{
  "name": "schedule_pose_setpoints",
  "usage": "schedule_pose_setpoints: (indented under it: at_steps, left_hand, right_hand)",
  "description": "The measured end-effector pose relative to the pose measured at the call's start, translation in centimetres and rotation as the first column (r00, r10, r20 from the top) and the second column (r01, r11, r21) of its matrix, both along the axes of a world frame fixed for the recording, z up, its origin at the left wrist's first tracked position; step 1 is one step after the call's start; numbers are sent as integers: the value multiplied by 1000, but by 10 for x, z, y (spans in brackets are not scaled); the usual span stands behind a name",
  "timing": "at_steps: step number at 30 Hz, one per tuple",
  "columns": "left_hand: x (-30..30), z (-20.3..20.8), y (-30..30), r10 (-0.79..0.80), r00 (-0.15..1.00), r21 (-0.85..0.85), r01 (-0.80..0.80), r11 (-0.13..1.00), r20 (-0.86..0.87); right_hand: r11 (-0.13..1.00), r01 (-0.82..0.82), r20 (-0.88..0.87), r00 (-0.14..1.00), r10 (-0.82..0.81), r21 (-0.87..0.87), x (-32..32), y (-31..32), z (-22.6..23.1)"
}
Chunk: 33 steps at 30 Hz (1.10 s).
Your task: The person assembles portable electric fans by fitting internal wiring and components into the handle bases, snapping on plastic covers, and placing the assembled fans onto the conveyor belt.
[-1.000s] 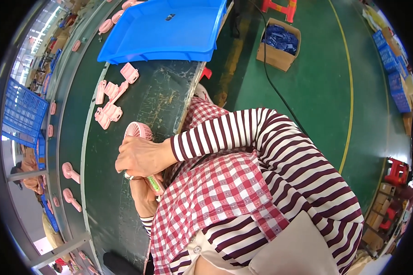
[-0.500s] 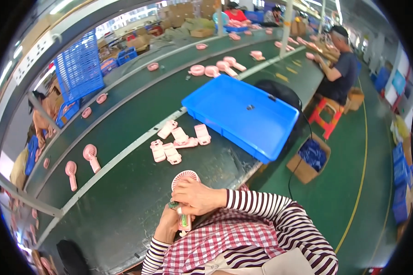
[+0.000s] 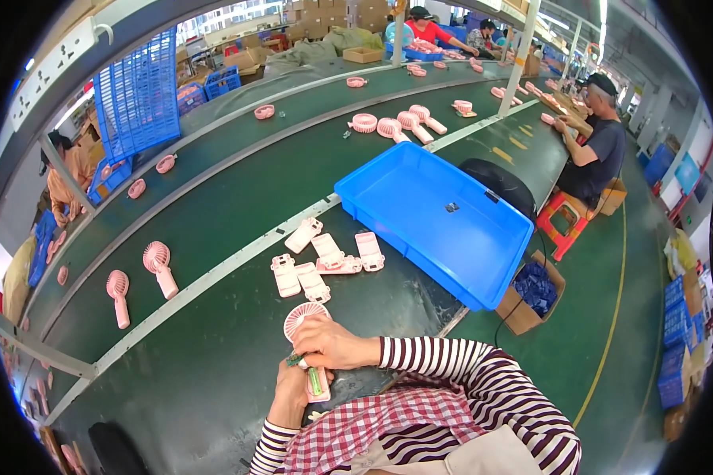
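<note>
Head view: over the last second the outlook had tilted to take in more of the conveyor belt [image 3: 214, 218], while both hands stayed on one pink fan [image 3: 299, 321]; attention thus seemed to remain on its opened handle [image 3: 327, 390]. The left hand [image 3: 291, 385] was curled around the handle; the right hand [image 3: 325, 344] was bent closed below the ribbed round head, its fingertips' hold on the green circuit board [image 3: 295, 360] indeterminable. The fan lay over the bench [image 3: 214, 376], its green battery [image 3: 317, 381] exposed.
</note>
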<state>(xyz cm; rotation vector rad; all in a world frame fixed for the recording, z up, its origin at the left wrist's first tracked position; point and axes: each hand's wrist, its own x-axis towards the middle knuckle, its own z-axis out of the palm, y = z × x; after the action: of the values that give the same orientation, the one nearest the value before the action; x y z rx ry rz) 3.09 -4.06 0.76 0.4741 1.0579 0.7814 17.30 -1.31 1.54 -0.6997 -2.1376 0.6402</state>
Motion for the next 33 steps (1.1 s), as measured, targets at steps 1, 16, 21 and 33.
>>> schedule_pose_setpoints:
  at_steps: [1, 16, 21, 33]
  left_hand:
    - [0, 0, 3, -11, 1000, 16, 10, 1000, 3]
    - [-5, -18, 2, -20, 973, 18, 16, 1000, 230]
    - [0, -42, 8, 190, 953, -38, -187, 982, 235]
    - [32, -13, 25, 90, 988, 28, -94, 995, 127]
  right_hand:
    - [1000, 1, 5, 1000, -1, -6, 1, 3, 0]
    - [923, 121, 104, 980, -169, 365, 19, -6, 7]
    - [913, 193, -36, 981, -193, 359, 22, -9, -16]
    - [919, 263, 60, 954, -292, 294, 49, -12, -32]
